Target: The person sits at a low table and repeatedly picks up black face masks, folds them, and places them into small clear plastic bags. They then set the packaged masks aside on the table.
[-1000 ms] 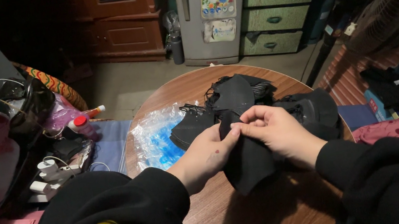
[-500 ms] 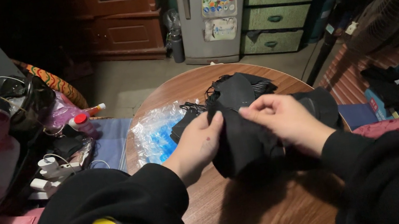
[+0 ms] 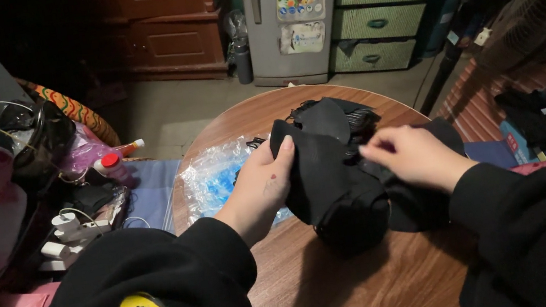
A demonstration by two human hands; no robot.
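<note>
Currently, your left hand [image 3: 264, 182] pinches the black cloth [image 3: 332, 179] mid-desk; your right hand [image 3: 414, 159] presses its far side, fingers curled on the fabric. Risk: a tug drags the black pile [image 3: 338, 115] off the round desk [image 3: 352, 287]. Plastic bag [image 3: 213, 179] crowds the left; bare wood lies nearest you.

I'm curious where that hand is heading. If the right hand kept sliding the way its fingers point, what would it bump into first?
The right hand points left, so it would probably meet the black cloth first; the left hand holds its far side.
</note>
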